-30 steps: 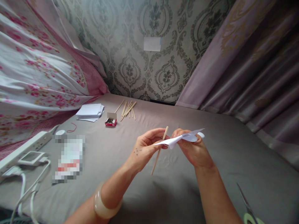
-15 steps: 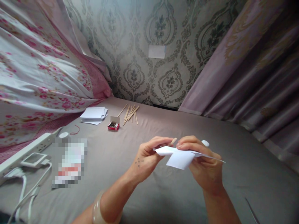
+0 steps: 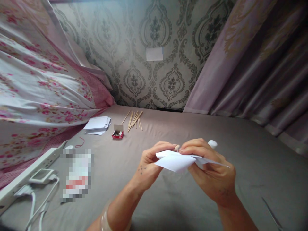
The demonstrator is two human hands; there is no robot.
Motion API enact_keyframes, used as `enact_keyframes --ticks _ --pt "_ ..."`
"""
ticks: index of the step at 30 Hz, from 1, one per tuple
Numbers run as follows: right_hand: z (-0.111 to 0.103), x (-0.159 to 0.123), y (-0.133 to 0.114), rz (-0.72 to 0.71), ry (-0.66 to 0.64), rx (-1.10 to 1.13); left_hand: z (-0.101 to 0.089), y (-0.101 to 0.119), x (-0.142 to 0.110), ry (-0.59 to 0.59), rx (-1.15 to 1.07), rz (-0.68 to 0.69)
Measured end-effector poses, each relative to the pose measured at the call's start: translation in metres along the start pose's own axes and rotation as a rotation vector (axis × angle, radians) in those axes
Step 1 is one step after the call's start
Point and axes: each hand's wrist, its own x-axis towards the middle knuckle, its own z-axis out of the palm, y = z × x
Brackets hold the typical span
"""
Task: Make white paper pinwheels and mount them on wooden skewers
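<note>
My left hand [image 3: 150, 163] is closed on a thin wooden stick [image 3: 177, 147]; only its blunt end shows above the fingers. My right hand [image 3: 209, 165] pinches a folded piece of white paper [image 3: 176, 163], whose flaps spread toward both sides. Beside the stick's end, at my right fingertips, is a tiny thin metallic piece, too small to name. The two hands nearly meet above the bed-like grey cloth surface [image 3: 154, 199]. The lower part of the stick is hidden behind the paper and hand.
A small red box [image 3: 117, 133] of metal bits stands open near loose wooden sticks [image 3: 134, 120] and stacked white paper [image 3: 97, 124]. On the left lie a power strip [image 3: 29, 175] and cables. A white cap-like object [image 3: 212, 144] sits behind my right hand; a metal blade [image 3: 271, 210] lies lower right.
The paper has turned between my hands, its front flap swinging left. The stick's end now shows less and sits closer to my right fingertips. The whole view has shifted slightly.
</note>
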Motion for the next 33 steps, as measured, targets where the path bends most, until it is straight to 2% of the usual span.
enact_keyframes --ticks 12,24,33 --pt "0.0004 0.0029 0.0001 0.013 -0.004 -0.011 -0.0020 -0.0038 -0.0022 0.004 -0.008 -0.034" --pt "-0.0004 0.0022 -0.0015 -0.001 -0.019 -0.015 -0.0022 -0.0050 -0.0016 -0.009 -0.024 -0.006" --pt "0.0001 0.0056 -0.0054 -0.016 0.003 -0.033 -0.0008 -0.0024 -0.0012 0.037 -0.019 -0.046"
